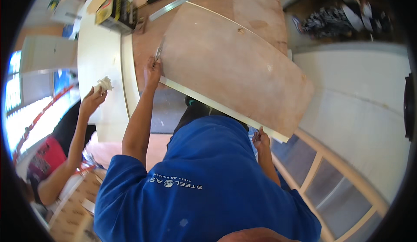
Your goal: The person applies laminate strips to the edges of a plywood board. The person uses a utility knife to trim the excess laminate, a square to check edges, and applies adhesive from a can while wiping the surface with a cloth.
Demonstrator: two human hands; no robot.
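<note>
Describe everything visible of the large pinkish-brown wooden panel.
The panel looks like plywood, with a brown knot near its far edge and a cream strip along its near one. It lies diagonally over a brown wooden worktop, left end farther away. The right hand touches that strip; the left hand, holding a slim metallic tool, is at the left end.

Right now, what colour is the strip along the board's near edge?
The strip is pale cream, nearly white; it shows best in the head view.
</note>
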